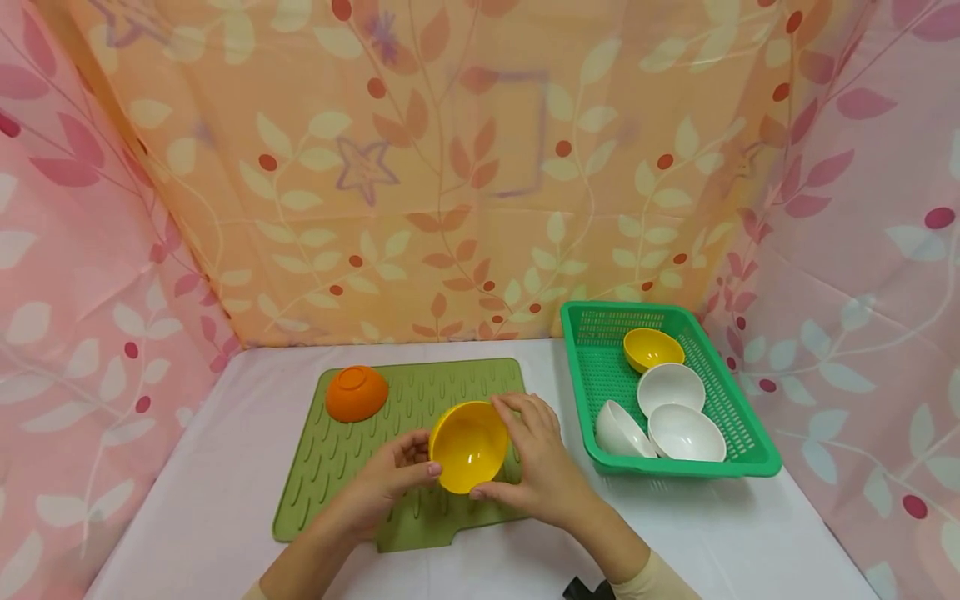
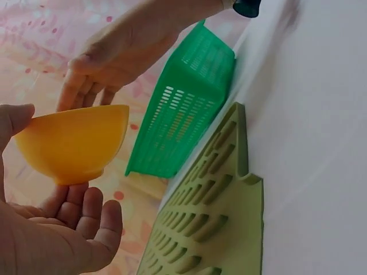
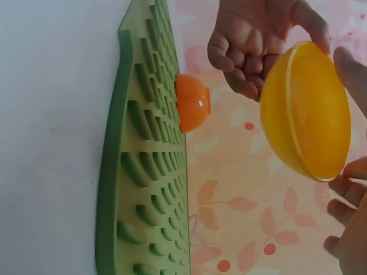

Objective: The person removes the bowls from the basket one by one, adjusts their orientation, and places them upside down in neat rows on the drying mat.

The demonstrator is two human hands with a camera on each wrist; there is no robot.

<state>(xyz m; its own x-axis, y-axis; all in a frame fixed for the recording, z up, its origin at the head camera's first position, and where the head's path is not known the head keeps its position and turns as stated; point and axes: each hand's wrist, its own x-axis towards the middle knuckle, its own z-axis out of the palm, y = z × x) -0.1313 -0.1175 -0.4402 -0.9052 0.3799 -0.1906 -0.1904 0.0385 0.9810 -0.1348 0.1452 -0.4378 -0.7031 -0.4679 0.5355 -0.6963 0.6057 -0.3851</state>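
Note:
A yellow bowl [image 1: 469,448] is held in the air above a green drying mat [image 1: 420,533], its hollow side tilted toward the head camera. My left hand [image 1: 384,482] grips it from the left, thumb at the rim and fingertips under the base, as the left wrist view shows [image 2: 63,235]. From the right, my right hand [image 1: 542,467] spans the bowl, with thumb and fingers at separate places on the rim. An orange bowl [image 1: 357,393] lies upside down on the mat's far left corner; it also shows in the right wrist view.
To the right stands a green basket [image 1: 573,375] with a yellow bowl [image 1: 651,348] and several white bowls [image 1: 686,433] inside. A white cloth [image 1: 187,492] covers the table. Floral curtains [image 1: 450,167] enclose the back and sides. Something black [image 1: 588,588] shows near the right sleeve.

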